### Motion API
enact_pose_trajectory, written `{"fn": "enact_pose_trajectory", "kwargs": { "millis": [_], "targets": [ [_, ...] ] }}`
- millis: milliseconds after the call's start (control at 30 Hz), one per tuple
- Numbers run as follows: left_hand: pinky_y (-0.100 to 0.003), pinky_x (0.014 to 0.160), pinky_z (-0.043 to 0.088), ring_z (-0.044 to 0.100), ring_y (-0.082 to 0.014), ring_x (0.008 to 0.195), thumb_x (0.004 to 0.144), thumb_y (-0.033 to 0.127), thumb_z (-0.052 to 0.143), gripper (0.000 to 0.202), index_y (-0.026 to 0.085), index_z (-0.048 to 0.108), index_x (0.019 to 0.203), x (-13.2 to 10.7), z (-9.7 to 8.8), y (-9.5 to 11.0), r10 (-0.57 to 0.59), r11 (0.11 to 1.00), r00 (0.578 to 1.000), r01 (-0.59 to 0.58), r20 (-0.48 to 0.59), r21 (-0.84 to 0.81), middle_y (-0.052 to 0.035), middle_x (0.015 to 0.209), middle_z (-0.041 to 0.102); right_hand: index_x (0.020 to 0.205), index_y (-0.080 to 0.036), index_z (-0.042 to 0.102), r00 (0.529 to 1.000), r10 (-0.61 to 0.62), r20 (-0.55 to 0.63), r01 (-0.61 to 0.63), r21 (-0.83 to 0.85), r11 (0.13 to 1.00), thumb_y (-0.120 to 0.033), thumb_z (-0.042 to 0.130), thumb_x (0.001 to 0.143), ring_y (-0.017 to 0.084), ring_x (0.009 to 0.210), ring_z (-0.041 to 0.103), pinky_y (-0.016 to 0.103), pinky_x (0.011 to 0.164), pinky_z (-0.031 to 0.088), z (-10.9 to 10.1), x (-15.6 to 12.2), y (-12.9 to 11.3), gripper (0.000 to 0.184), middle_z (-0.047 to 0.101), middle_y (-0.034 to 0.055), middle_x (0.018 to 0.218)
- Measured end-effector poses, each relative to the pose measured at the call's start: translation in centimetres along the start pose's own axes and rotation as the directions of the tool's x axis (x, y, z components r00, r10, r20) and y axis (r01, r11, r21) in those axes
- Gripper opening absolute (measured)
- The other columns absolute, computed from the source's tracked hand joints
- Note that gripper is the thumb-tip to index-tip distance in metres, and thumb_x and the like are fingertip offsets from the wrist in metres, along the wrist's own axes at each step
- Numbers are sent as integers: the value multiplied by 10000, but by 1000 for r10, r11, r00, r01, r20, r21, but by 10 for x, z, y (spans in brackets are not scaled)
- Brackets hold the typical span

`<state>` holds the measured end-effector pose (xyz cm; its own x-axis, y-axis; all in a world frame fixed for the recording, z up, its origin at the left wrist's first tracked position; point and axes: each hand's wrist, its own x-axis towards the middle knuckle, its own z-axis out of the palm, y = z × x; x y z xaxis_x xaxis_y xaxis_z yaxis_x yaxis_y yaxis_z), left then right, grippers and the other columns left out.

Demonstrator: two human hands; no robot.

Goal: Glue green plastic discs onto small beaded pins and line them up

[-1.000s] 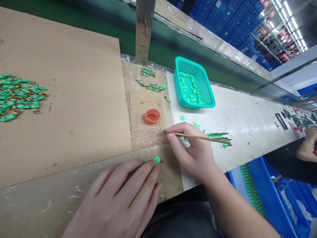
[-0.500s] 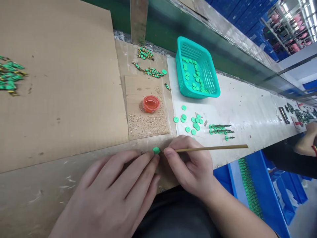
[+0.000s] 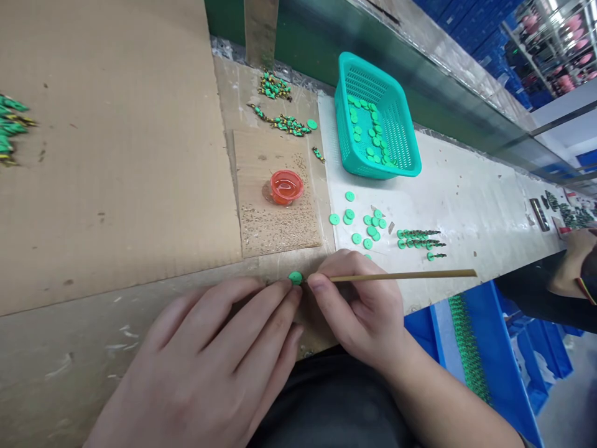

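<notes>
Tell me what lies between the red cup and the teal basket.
In the head view, a small green-and-dark piece lies between the cup and the basket, with part of the speckled cardboard nearer the cup.

Long workbench [image 3: 466, 205] here: broad cardboard sheet [image 3: 140, 155] at left, smaller cardboard piece [image 3: 254, 162] right beside it, teal perforated basket [image 3: 344, 134] on the white stretch, green discs [image 3: 372, 231] scattered just in front.

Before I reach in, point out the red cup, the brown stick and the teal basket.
Red cup [image 3: 285, 200], head view: on its near wall.
Brown stick [image 3: 405, 275], head view: midway along its bare shaft.
Teal basket [image 3: 368, 169], head view: on its near outer wall.
</notes>
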<state>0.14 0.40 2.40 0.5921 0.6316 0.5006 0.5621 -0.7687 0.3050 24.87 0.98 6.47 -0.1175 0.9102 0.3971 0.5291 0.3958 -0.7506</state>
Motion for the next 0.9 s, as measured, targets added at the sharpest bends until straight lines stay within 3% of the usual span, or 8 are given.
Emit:
{"fn": "enact_pose_trajectory", "kwargs": {
  "millis": [467,700,900],
  "targets": [
    [-595,1127,606,803,-369,1347,1257,340,685,304,259,866,1487,-1,1,1,-8,1000,1000,8,10,8,-75,1503,891,1093,-275,701,999,-10,-31,11,21,1000,-104,791,1168,155,791,761,308,758,650,0,-1,1,208,773,-28,906],
    [-599,1114,604,799,-358,1339,1273,326,641,310,252,849,1489,1,-1,0,8,1000,1000,-8,4,10,-72,1485,896,1090,-288,704,1000,3,5,-3,-5,1000,-136,785,1183,182,795,783,344,735,667,-1,-2,-1,196,805,-12,919],
    [-607,1109,601,795,-358,1337,1273,309,643,301,235,839,1488,2,-3,0,7,1000,1000,-7,3,10,-81,1474,898,1153,-285,724,1000,9,27,-9,1,1000,-120,796,1173,191,881,837,341,807,714,-1,0,-2,181,839,2,985]
  ]
}}
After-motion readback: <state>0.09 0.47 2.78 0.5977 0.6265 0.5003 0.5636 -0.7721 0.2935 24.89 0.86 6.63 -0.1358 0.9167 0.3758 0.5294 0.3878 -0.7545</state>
